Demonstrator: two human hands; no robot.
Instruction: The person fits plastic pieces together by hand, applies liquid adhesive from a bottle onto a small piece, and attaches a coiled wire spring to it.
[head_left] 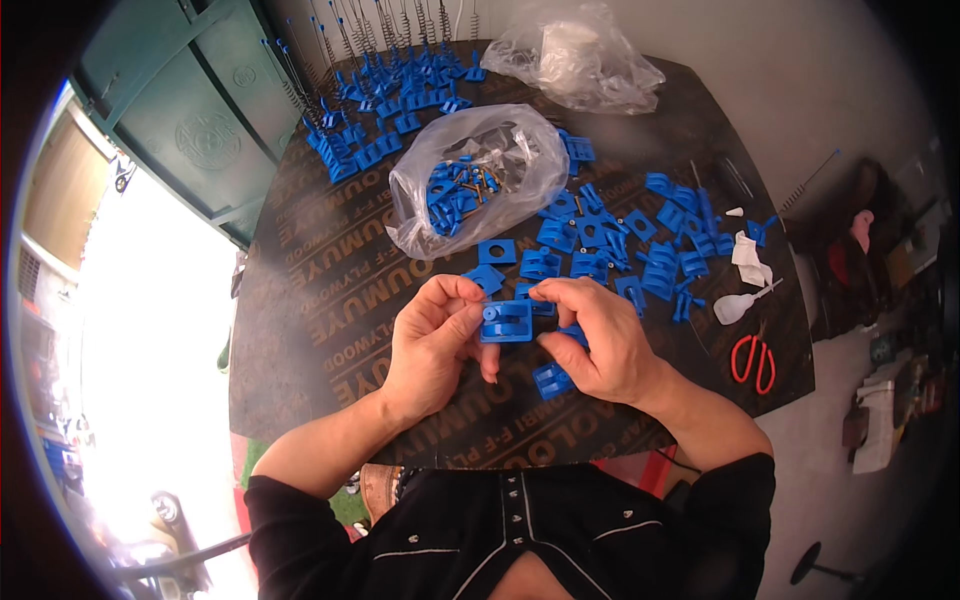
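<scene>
Near the front of the dark plywood table, my left hand (440,335) pinches a blue plastic bracket (507,321), a square plate with curved ribs, between thumb and fingers. My right hand (605,345) is close on its right side, with thumb and fingers curled round another blue plastic piece (573,336), mostly hidden by the hand. One more ribbed blue part (551,381) lies on the table just below my right hand. Behind my hands are a flat blue plate with a round hole (496,251) and several ribbed blue blocks (540,264).
An open clear bag (410,222) holds small blue parts and screws. Blue pieces with upright springs (400,95) crowd the far left. A screwdriver (706,207), a white squeeze bottle (735,308) and red-handled scissors (752,362) lie right. Another plastic bag (600,60) sits at the back.
</scene>
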